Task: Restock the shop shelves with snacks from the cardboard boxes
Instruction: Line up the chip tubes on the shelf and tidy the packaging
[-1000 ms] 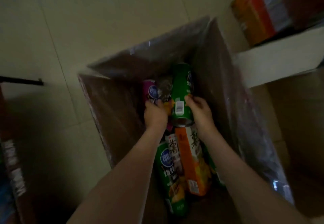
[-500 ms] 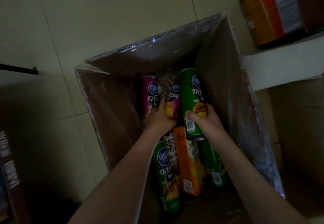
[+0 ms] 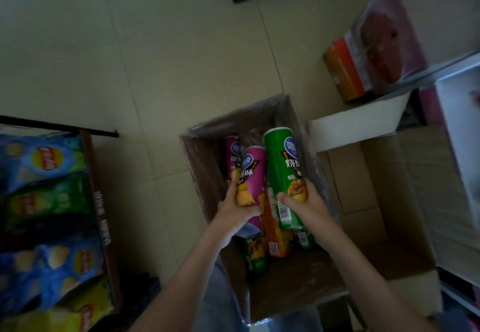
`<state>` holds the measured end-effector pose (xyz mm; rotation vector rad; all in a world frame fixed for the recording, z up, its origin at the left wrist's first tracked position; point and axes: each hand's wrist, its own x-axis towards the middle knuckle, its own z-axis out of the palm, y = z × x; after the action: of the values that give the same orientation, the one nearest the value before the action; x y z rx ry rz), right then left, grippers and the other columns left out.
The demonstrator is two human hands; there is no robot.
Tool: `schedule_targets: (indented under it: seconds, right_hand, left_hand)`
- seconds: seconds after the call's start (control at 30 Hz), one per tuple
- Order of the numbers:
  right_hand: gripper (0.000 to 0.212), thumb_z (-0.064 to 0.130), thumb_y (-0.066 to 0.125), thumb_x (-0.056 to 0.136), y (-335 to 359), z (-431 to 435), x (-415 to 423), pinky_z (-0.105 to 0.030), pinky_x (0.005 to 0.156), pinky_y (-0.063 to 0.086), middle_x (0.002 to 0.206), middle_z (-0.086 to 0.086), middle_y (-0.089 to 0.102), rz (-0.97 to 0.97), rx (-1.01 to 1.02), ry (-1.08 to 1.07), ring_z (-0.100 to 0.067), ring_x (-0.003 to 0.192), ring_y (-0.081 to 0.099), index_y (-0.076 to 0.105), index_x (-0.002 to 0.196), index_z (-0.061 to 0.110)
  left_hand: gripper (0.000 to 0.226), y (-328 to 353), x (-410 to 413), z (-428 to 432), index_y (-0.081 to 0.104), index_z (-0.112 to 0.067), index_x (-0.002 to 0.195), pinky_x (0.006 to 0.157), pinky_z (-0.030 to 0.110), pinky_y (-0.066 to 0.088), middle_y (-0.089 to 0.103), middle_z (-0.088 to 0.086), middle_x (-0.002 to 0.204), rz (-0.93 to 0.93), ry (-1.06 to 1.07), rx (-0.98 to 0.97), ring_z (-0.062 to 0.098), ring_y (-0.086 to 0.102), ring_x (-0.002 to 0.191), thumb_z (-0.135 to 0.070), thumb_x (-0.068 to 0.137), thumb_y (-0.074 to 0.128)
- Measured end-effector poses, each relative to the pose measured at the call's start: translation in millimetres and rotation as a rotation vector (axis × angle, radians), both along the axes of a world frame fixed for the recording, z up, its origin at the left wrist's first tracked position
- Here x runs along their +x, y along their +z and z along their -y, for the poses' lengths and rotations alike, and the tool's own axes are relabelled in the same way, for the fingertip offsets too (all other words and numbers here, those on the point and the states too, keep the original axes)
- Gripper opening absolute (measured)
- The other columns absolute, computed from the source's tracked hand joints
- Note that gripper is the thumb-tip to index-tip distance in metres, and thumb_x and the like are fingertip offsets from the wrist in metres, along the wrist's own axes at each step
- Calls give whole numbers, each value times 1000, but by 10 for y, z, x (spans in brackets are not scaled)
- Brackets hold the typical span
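Our left grip [image 3: 237, 212] clasps a purple can [image 3: 253, 173] and our right grip [image 3: 307, 204] clasps a green can [image 3: 283, 165], both held upright over the cardboard box [image 3: 205, 176] on the floor, where more cans [image 3: 276, 238] lie.

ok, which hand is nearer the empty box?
Right: the right hand, holding the green can, is beside the empty box; left hand, holding the purple can, is farther off.

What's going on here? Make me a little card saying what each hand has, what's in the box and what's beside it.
left hand: grips a purple chip can
right hand: grips a green chip can
cardboard box: open, with another purple can and an orange pack inside
beside the box: bags of chips on the left
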<state>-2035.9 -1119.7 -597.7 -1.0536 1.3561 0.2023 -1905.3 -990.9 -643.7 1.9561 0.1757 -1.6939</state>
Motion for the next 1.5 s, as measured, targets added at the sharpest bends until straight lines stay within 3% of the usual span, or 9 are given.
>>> schedule_targets:
  seconds: [0.13,0.23,0.4,0.5,0.67,0.87,1.1,1.27,1.5]
  right_hand:
    - [45,24,73,84,1047,-9,-280,-22,70,44,110,7,63,79,22,-33,-4,93,58,48,120,27]
    - [46,18,75,80,1879,-1,-565,-32,78,52,110,1,67,163,-1,-140,-14,95,66,51,118,27]
    - [85,23,86,58,3083,-78,-1121,-48,90,54,116,-6,67,331,-91,-304,-24,101,68,42,131,22]
    - [79,19,80,61,3699,-305,-1571,-44,88,54,116,-3,67,400,-224,-476,-20,101,69,41,130,23]
    - [83,29,85,55,4586,-905,-2417,-43,88,53,113,1,68,458,-453,-675,-19,103,67,43,126,26]
    - [79,25,82,57,5511,-1738,-3552,-33,76,55,106,4,72,539,-652,-803,-19,98,69,43,126,32]
    - [87,24,86,61,6115,-2834,-4969,-41,93,52,117,-4,69,499,-880,-927,-21,107,66,41,135,23]
    - [55,9,77,78,6489,-3607,-6035,-13,65,52,96,6,65,380,-1018,-970,-5,84,68,41,114,30]
    - [68,30,61,73,6966,-4328,-6984,-17,74,43,103,22,65,344,-1143,-1025,7,83,60,33,133,47]
  left_hand:
    - [97,1142,-145,-19,57,-29,117,73,34,59,58,10,126,22,57,-70,25,65,102,-50,28,90]
    - [86,2154,-316,98,46,-22,123,61,22,55,60,7,115,31,9,-214,17,65,93,-32,49,89]
    - [91,3353,-768,291,31,-14,126,81,31,56,59,6,112,0,-160,-438,14,62,93,-18,53,85]
    - [93,3971,-1148,343,30,-18,120,90,39,54,59,8,115,-12,-327,-580,16,63,100,-28,49,89]
    - [68,4816,-1911,227,32,-24,123,72,17,53,59,3,118,-111,-584,-839,0,66,91,4,78,73]
    - [38,5597,-2956,-88,40,-28,116,93,35,50,58,4,114,-245,-705,-959,19,61,105,-15,90,64]
    - [66,6379,-4509,-727,30,-31,110,81,26,54,51,0,105,-255,-947,-1188,9,62,89,-23,65,78]
    - [94,6768,-5764,-1325,12,-23,142,66,17,53,51,-4,100,-293,-1042,-1356,1,62,78,1,76,75]
    - [89,7296,-6747,-1749,13,-40,137,81,18,48,54,-8,119,-456,-1132,-1484,-1,61,94,-22,77,77]
